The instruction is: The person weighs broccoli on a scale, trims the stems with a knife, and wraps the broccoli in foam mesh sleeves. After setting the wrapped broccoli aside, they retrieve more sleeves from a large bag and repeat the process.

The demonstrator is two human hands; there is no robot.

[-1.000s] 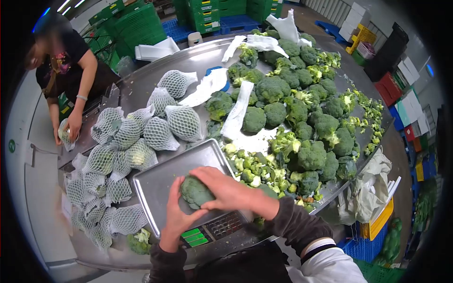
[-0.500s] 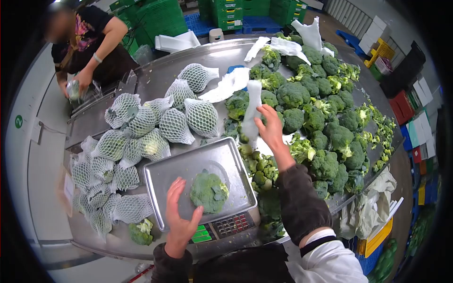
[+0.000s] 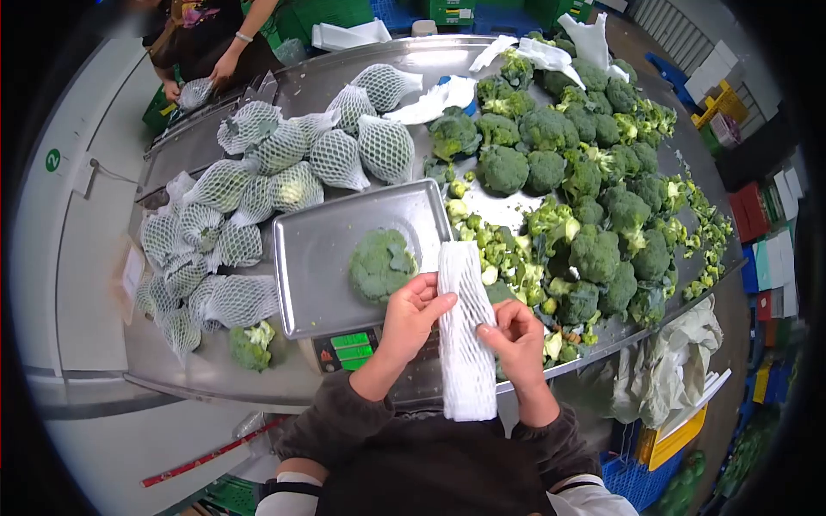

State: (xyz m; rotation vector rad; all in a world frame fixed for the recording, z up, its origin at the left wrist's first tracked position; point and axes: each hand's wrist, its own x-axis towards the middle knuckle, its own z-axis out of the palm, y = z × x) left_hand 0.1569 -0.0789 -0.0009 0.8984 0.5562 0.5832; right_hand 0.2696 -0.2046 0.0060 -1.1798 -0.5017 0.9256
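Observation:
A flat white foam net sleeve (image 3: pixel 465 344) hangs lengthwise between my two hands, in front of my apron. My left hand (image 3: pixel 415 316) pinches its left edge near the upper part. On the right edge, a little lower, my right hand (image 3: pixel 514 340) grips it between thumb and fingers. One bare broccoli head (image 3: pixel 380 265) lies on the metal tray (image 3: pixel 310 245) of the scale, just beyond my left hand. The scale's green display (image 3: pixel 351 346) is lit and partly blocked by my left wrist.
Netted broccoli (image 3: pixel 385 148) is piled at the left, with one bare head (image 3: pixel 251 346) below it. Loose broccoli (image 3: pixel 595 254) covers the right side. More white sleeves (image 3: pixel 434 101) lie at the back. A co-worker's hands (image 3: pixel 225 67) hold a netted piece at the upper left.
Both hands have come together in front of me, the left from beside the broccoli on the tray. The right hand has brought a white sleeve back from the pile. The view has shifted.

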